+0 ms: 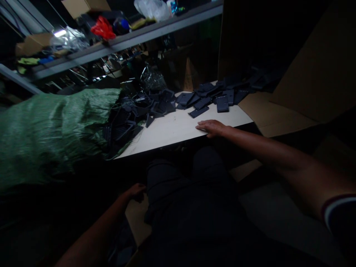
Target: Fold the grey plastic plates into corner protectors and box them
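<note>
My right hand [213,128] rests with its fingers stretched out on the front edge of a white tabletop [178,126], holding nothing. Just beyond its fingertips lie dark flat plastic parts [222,104], some slotted, in a loose pile. Low beside my left thigh hangs my left hand [137,191], near a brown cardboard flap [139,218]; deep shadow hides whether its fingers grip anything. On the left of the tabletop, a green woven sack [61,129] lies on its side. More dark plastic pieces [122,126], frame-like and angular, spill from its mouth.
Behind the table runs a metal shelf [155,31] with a red plastic bag [102,27], clear plastic wrapping [69,39] and a cardboard box [85,5]. Large cardboard [314,74] stands open at the right, against the table's end. Lighting is dim.
</note>
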### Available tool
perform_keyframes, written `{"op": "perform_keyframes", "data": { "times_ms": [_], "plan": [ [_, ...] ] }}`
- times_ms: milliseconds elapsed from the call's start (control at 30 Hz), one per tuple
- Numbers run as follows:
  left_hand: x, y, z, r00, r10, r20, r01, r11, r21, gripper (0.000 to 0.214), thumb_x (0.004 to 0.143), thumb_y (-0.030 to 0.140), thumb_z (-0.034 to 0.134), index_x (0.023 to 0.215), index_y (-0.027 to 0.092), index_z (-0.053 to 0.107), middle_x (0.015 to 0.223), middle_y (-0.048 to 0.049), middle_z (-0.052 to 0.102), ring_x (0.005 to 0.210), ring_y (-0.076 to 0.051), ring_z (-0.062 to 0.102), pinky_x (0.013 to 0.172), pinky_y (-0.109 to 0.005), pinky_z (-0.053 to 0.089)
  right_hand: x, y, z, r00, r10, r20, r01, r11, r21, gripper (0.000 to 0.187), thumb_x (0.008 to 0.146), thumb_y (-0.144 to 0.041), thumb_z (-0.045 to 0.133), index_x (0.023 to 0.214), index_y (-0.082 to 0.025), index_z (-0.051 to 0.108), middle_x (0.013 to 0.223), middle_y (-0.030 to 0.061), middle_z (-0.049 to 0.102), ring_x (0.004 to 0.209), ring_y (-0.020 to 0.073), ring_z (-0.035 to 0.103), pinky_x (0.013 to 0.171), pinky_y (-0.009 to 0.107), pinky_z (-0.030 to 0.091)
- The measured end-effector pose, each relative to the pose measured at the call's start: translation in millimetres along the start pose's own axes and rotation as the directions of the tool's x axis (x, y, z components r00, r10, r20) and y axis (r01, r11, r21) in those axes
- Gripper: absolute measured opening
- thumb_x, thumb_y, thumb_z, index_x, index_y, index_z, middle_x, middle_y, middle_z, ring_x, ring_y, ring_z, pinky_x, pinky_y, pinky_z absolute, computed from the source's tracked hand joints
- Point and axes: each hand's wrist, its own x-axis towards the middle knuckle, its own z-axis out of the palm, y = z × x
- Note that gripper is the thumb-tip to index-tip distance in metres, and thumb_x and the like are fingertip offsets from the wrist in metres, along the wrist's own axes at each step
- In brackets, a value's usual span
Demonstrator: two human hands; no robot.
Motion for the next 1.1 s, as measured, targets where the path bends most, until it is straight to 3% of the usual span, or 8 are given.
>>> {"op": "perform_keyframes", "data": {
  "times_ms": [100, 300, 533, 900, 1100],
  "plan": [
    [-0.3, -6.6, -4.3, 1.000, -0.002, 0.007, 0.002, 1.000, 0.000, 0.034, 0.103, 0.047, 0.057, 0.109, 0.014, 0.066, 0.083, -0.0004, 0.068, 0.062, -0.011, 0.063, 0.060, -0.028, 0.056, 0.1, 2.2, 1.7, 1.000, -0.007, -0.005, 0.007, 1.000, 0.014, 0.084, 0.071, -0.015, 0.080, 0.151, -0.019, 0.055, 0.158, 0.0132, 0.050, 0.141, 0.0354, 0.052, 0.117, 0.044, 0.043],
    [1.1, -16.4, -13.3, 1.000, -0.015, 0.017, 0.014, 0.999, 0.036, 0.038, 0.105, 0.049, 0.051, 0.103, 0.014, 0.066, 0.070, 0.0032, 0.064, 0.053, -0.011, 0.060, 0.057, -0.027, 0.054, -1.3, 0.7, 5.4, 0.999, 0.010, -0.042, -0.009, 0.999, 0.034, 0.083, 0.072, -0.016, 0.078, 0.150, -0.024, 0.055, 0.160, 0.0102, 0.049, 0.143, 0.0343, 0.051, 0.119, 0.046, 0.041],
    [22.5, -19.9, -27.1, 0.998, 0.055, 0.026, -0.056, 0.998, 0.027, 0.039, 0.105, 0.050, 0.049, 0.091, 0.016, 0.063, 0.057, 0.0069, 0.056, 0.046, -0.011, 0.055, 0.054, -0.026, 0.050, -3.2, -4.9, 9.6, 0.997, 0.051, -0.052, -0.050, 0.998, 0.036, 0.085, 0.069, -0.011, 0.075, 0.151, -0.020, 0.054, 0.162, 0.0138, 0.045, 0.147, 0.0352, 0.045, 0.123, 0.052, 0.035],
    [94.9, -40.5, -45.1, 0.953, 0.246, 0.176, -0.249, 0.968, -0.005, 0.038, 0.099, 0.046, 0.062, 0.075, 0.017, 0.059, 0.060, 0.0073, 0.052, 0.049, -0.009, 0.048, 0.053, -0.024, 0.043, -4.3, -15.5, 0.7, 0.997, 0.076, 0.009, -0.077, 0.995, 0.066, 0.099, 0.065, -0.002, 0.063, 0.160, -0.024, 0.043, 0.168, 0.0098, 0.034, 0.153, 0.0348, 0.036, 0.126, 0.057, 0.031],
    [147.2, -42.0, -37.6, 0.919, 0.315, 0.237, -0.308, 0.949, -0.071, 0.041, 0.099, 0.052, 0.056, 0.079, 0.017, 0.063, 0.061, 0.0040, 0.060, 0.054, -0.013, 0.056, 0.062, -0.029, 0.047, 0.7, -27.6, -4.8, 0.995, 0.102, 0.001, -0.102, 0.991, 0.090, 0.104, 0.068, 0.000, 0.054, 0.165, -0.032, 0.031, 0.170, 0.0038, 0.031, 0.155, 0.0297, 0.034, 0.128, 0.057, 0.028]
  ]
}}
